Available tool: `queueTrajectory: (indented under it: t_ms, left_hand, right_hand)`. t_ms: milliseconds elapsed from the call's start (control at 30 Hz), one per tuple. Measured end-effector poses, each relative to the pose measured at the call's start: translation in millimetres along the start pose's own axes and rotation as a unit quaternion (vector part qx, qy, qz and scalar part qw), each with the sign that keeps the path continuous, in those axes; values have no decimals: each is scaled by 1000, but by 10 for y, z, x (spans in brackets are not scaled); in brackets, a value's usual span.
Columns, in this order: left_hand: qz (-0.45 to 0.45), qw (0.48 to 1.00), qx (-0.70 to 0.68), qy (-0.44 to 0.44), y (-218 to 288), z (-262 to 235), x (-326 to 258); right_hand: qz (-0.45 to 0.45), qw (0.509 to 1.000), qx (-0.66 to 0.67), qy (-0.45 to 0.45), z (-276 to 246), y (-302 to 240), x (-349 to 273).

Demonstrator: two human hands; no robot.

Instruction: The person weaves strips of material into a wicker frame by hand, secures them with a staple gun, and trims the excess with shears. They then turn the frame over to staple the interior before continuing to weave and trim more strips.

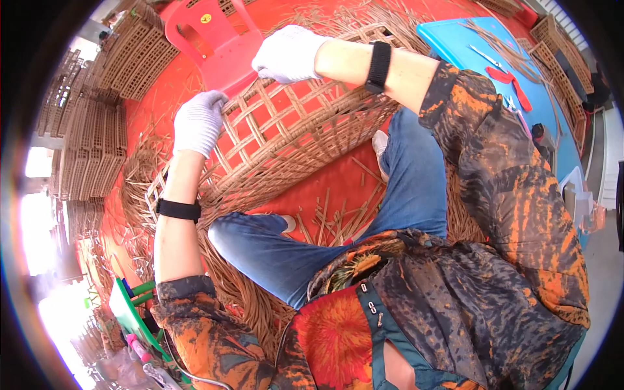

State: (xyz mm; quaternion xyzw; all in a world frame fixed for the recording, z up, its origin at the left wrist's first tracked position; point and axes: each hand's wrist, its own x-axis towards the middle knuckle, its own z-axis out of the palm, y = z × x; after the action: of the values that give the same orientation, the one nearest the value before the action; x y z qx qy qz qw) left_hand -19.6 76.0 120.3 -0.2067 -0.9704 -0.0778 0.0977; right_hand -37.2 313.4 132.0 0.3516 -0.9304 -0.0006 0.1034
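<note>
A long wicker basket [276,170], woven from brown strands with an open square lattice, lies slanting in front of my legs. My left hand [199,123], in a white knitted glove, is closed at the basket's upper left edge. Farther right, my right hand [289,54], gloved the same way, has its fingers closed on the far edge of the lattice. Its fingertips are partly hidden, so I cannot tell whether a loose strand is also between them. Both wrists wear black bands.
A red plastic chair [227,57] stands just beyond my hands. At right, a blue table [455,40] bears scissors [487,58], a red strip and strands. Stacked woven panels [91,146] fill the left. Loose strands [250,292] lie around my legs; a green stool-like object [140,315] is lower left.
</note>
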Motion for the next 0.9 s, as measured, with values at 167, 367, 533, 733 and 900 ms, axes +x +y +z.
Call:
queueTrajectory:
  t_ms: [167, 367, 533, 733, 900]
  left_hand:
    - [-52, 983, -170, -51, -24, 90, 97]
    - [-26, 957, -285, -50, 237, 225, 243]
    - [15, 996, -84, 0, 529, 421, 378]
    - [-22, 984, -175, 13, 469, 401, 267]
    - [-40, 969, -244, 5, 415, 377, 224]
  right_hand:
    - [-4, 995, 90, -46, -117, 255, -181]
    - [124, 978, 149, -76, -70, 913, -692]
    - [90, 992, 86, 34, 26, 817, -772]
    - [109, 994, 14, -12, -26, 649, -614]
    - [139, 986, 80, -39, -178, 708, -643]
